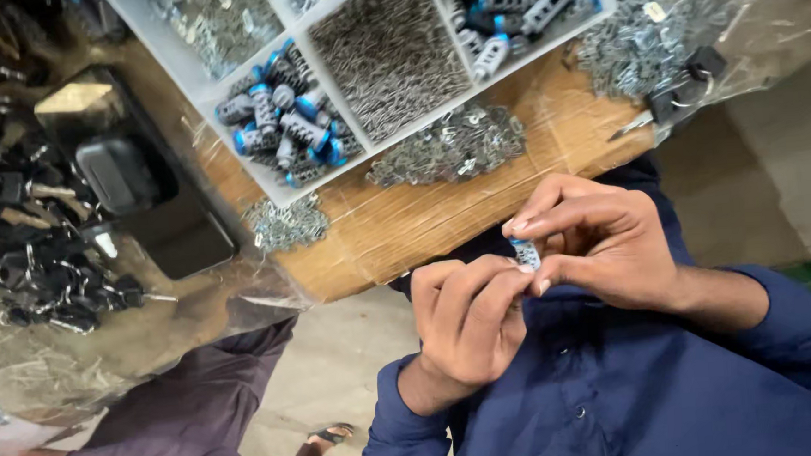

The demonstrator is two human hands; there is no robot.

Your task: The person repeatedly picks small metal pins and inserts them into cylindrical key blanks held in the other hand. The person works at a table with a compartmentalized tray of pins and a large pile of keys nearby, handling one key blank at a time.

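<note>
My left hand and my right hand meet in front of my blue shirt, just off the edge of the wooden board. Together they pinch a small grey-and-blue part between the fingertips; most of it is hidden by my fingers. Both hands are closed around it.
A white divided tray on the board holds grey-and-blue cylinders, thin metal pins and small metal pieces. Loose metal clips lie in piles on the board. A black pile of parts sits left. Another person's purple sleeve is at lower left.
</note>
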